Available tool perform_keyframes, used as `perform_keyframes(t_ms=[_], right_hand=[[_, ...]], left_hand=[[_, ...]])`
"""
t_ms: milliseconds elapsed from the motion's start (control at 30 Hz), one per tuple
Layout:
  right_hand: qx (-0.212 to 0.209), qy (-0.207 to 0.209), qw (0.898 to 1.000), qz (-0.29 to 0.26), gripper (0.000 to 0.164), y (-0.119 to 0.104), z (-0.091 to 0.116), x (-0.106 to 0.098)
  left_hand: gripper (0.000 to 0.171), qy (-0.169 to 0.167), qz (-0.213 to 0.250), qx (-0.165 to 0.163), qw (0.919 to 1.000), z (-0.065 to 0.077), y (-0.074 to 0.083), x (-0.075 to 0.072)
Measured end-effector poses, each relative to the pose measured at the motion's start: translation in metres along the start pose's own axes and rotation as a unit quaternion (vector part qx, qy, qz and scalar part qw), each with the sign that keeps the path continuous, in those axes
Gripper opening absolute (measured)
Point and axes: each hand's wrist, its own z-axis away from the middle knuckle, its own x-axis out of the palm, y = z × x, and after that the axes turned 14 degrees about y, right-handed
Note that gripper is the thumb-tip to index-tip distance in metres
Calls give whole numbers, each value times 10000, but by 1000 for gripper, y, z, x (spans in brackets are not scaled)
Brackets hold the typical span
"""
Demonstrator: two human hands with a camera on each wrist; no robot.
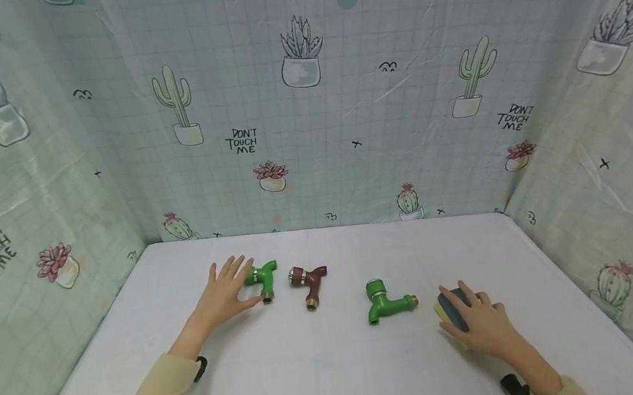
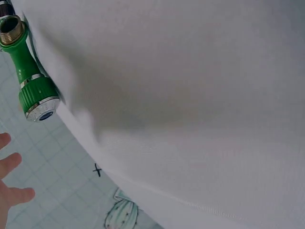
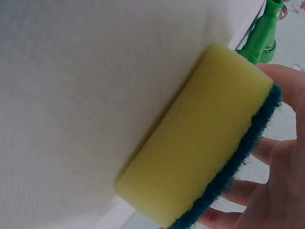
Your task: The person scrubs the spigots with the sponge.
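My left hand (image 1: pixel 224 299) spreads its fingers beside a green tap (image 1: pixel 268 280), partly covering it in the head view. In the left wrist view that tap (image 2: pixel 35 86) is apart from the visible fingertips (image 2: pixel 10 164). My right hand (image 1: pixel 480 325) reaches over a yellow sponge with a dark blue scouring side (image 1: pixel 453 309). Thumb and fingers spread across the sponge, which lies on the table. In the right wrist view the sponge (image 3: pixel 195 138) hides the fingertips, so their contact is unclear; a gap shows between palm and scouring side.
A brown tap (image 1: pixel 311 283) with a chrome-ringed handle lies right of the left hand. Another green tap (image 1: pixel 386 303) lies left of the sponge. All are on a white table (image 1: pixel 314 380), with a cactus-print cloth (image 1: pixel 349 174) hanging behind and at both sides.
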Motion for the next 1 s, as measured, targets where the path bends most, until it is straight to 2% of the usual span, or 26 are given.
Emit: perform_keyframes(t_ms=[200, 400, 533, 833, 1000], right_hand=[[67, -198, 9997, 128, 64, 0, -2, 2], [89, -276, 9993, 224, 62, 1, -2, 2], [49, -236, 9993, 284, 60, 1, -4, 2], [-172, -26, 9995, 271, 57, 3, -4, 2], [-219, -2, 9996, 189, 54, 4, -3, 1]], left_hand=[[90, -317, -315, -186, 9988, -4, -5, 13], [90, -495, -433, -273, 9975, -6, -8, 23], [89, -624, -455, -287, 9966, -6, -8, 24], [95, -328, -694, -75, 9970, -7, 0, 28], [98, -352, -773, -30, 9964, -9, 1, 30]])
